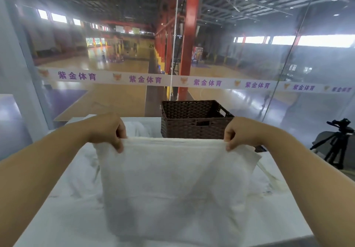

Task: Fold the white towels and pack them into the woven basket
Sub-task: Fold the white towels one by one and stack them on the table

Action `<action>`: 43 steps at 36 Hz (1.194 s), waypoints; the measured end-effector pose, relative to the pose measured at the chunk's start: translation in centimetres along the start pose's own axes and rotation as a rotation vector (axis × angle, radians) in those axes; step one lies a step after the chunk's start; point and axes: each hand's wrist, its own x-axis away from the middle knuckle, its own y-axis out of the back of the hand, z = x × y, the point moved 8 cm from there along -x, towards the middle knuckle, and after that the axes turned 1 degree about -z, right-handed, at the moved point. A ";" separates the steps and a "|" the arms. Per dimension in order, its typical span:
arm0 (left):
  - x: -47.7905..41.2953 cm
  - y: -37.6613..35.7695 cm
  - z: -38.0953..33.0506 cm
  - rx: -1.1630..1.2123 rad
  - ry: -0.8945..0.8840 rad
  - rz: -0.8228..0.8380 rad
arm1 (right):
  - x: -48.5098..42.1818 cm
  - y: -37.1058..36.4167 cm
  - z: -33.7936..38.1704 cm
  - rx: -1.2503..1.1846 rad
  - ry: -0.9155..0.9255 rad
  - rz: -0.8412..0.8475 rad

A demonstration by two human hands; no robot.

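A white towel [172, 185] hangs stretched between both hands above the table, its lower part draping toward me. My left hand [107, 129] pinches the top left corner. My right hand [240, 133] pinches the top right corner, where a second layer of the towel sticks out to the right. The dark brown woven basket [194, 120] stands on the far side of the table, just behind the towel's top edge, and looks empty as far as its inside shows. More white cloth [138, 128] lies crumpled left of the basket.
The table [63, 218] is covered in white cloth. A glass wall with a printed white band [172, 80] rises right behind it, overlooking a sports hall. A black tripod with a camera [336, 143] stands at the right.
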 end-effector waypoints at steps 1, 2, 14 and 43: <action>-0.1 -0.1 0.0 0.012 -0.003 0.011 | -0.1 -0.2 -0.1 0.005 -0.002 0.002; -0.2 -0.4 0.0 0.018 -0.012 0.022 | -0.4 -0.4 -0.4 0.005 -0.002 0.001; -7.0 -0.8 0.2 -0.056 -0.083 -0.262 | -8.3 -2.6 -4.4 0.148 -0.044 -0.179; 5.0 -28.4 0.3 0.055 0.284 0.292 | 0.2 -27.5 -11.0 -0.088 0.051 0.419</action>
